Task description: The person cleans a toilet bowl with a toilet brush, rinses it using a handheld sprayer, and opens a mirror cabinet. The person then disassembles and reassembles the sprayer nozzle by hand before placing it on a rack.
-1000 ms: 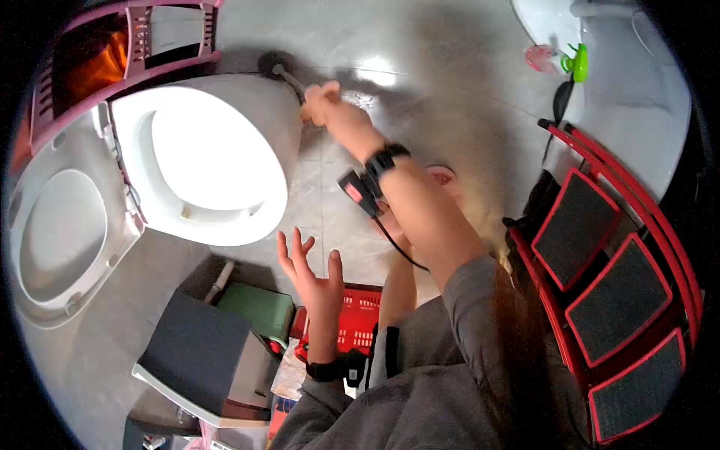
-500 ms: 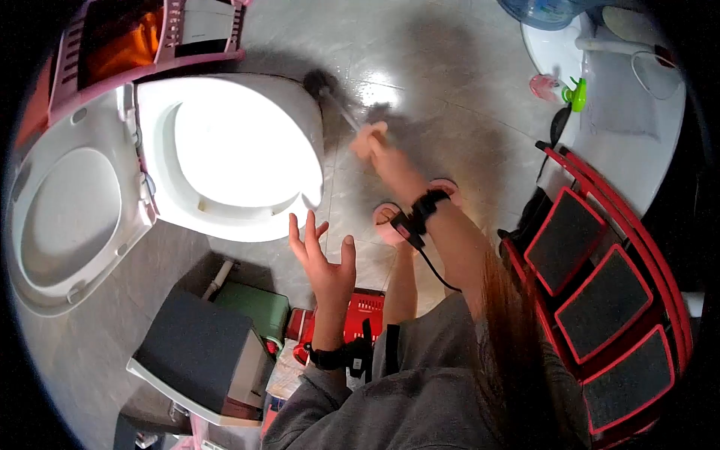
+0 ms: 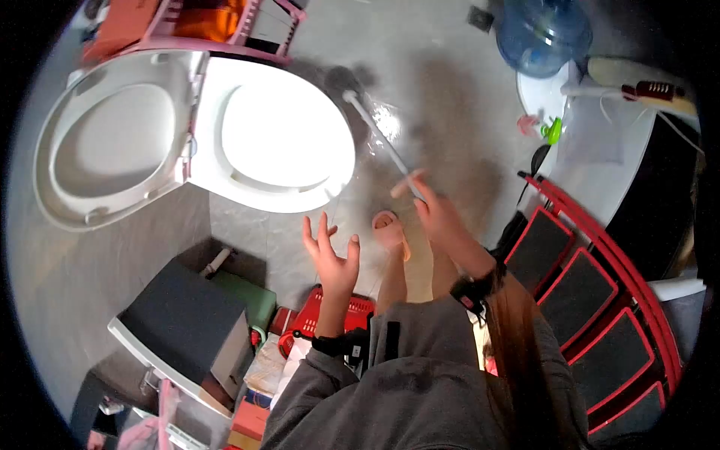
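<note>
The right hand (image 3: 442, 223) holds a long-handled brush (image 3: 383, 141), apparently in use, its blurred head (image 3: 343, 79) beyond the fingers near the toilet (image 3: 341, 154), any stroke calling for steady hold; the left hand's (image 3: 334, 271) empty fingers spread wide.

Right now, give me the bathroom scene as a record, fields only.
right hand: gripping long-handled brush
left hand: raised, fingers spread, holding nothing
long-handled brush: in right hand, dark head beside toilet, floor contact unclear
toilet lid: raised
right side: red-framed step ladder, green-topped bottle
upper right: blue water jug
near left hand: red basket
</note>
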Demonstrator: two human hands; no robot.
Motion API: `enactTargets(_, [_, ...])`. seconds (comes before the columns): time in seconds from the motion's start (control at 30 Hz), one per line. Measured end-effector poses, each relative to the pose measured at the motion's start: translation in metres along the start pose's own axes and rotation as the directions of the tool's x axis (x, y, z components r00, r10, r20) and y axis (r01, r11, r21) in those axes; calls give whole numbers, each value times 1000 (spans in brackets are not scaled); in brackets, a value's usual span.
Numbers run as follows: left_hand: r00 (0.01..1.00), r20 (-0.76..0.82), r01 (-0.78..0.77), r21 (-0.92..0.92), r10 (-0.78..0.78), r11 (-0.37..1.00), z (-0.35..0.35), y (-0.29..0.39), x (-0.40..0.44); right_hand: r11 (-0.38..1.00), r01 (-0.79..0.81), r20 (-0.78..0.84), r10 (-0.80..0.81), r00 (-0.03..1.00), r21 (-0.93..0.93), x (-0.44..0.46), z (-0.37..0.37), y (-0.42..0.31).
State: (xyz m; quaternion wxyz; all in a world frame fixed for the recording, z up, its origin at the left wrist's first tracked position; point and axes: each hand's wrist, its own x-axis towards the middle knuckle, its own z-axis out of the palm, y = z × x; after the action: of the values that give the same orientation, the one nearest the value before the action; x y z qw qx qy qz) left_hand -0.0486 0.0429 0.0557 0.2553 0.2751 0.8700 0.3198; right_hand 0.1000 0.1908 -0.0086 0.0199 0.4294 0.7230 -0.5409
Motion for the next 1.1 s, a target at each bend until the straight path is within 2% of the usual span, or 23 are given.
enactTargets(0.07, [1000,-21,22,-1,-22,1000,-14,8,-8,992,-12,-44,6,999,-127,-24,-16,-10])
enactTargets(0.1, [998,-55,23,-12,-23,1000,-19,13,-12,990,20,-36,-26,999,-143,-34,-27,-24])
enactTargets(0.17, [988,-55,138,-129,-146,982,-33,22,-20,993,-81,69,87,994,-81,-50,-53,-61])
enactTargets(0.2, [990,-104,81,-106,-92,991,-36,12,-25,994,-49,80,57,995,-99,-52,-55,-68])
enactTargets(0.23, [986,-139,78,-124,-95,989,-39,8,-28,976,19,74,-3,997,-215,-53,-57,-73])
enactTargets(0.27, [980,-148,114,-120,-131,986,-45,9,-35,944,69,86,-43,995,-321,-55,-57,-81])
enactTargets(0.3, [974,-164,137,-122,-156,983,-49,6,-40,936,94,101,-63,993,-339,-52,-53,-88])
enactTargets(0.37, [960,-219,143,-140,-172,980,-57,-4,-52,818,157,265,-5,964,-554,-38,-38,-101])
enactTargets(0.4, [953,-250,141,-141,-173,980,-61,-7,-56,803,186,285,-21,958,-566,-29,-29,-109])
enactTargets(0.47, [930,-296,175,-170,-219,970,-71,-8,-63,727,286,468,55,882,-624,-10,-4,-131])
enactTargets(0.5, [917,-313,196,-182,-246,964,-74,-10,-67,709,315,484,42,874,-631,-2,8,-145])
enactTargets(0.57, [896,-344,217,-216,-282,952,-81,-19,-76,829,434,539,-200,818,-352,12,31,-174])
enactTargets(0.6, [887,-352,227,-228,-297,947,-83,-23,-80,817,453,554,-204,807,-358,24,45,-179])
enactTargets(0.67, [861,-367,268,-262,-353,927,-91,-27,-87,721,539,459,-337,822,-436,51,75,-182])
enactTargets(0.7, [844,-366,300,-280,-391,912,-94,-29,-92,706,554,476,-339,811,-441,54,80,-198])
enactTargets(0.77, [822,-390,306,-312,-415,899,-96,-40,-103,737,405,314,-270,910,-541,49,80,-239])
enactTargets(0.87, [789,-426,309,-347,-442,886,-103,-47,-113,766,424,271,-330,904,-484,40,71,-263])
enactTargets(0.97, [762,-446,318,-374,-470,871,-109,-51,-119,671,525,336,-403,851,-524,49,81,-265])
enactTargets(1.0, [755,-452,319,-380,-475,868,-109,-53,-120,686,499,361,-350,864,-529,56,91,-264])
enactTargets(1.1, [736,-503,294,-366,-453,883,-115,-55,-123,665,498,360,-347,866,-556,69,127,-270])
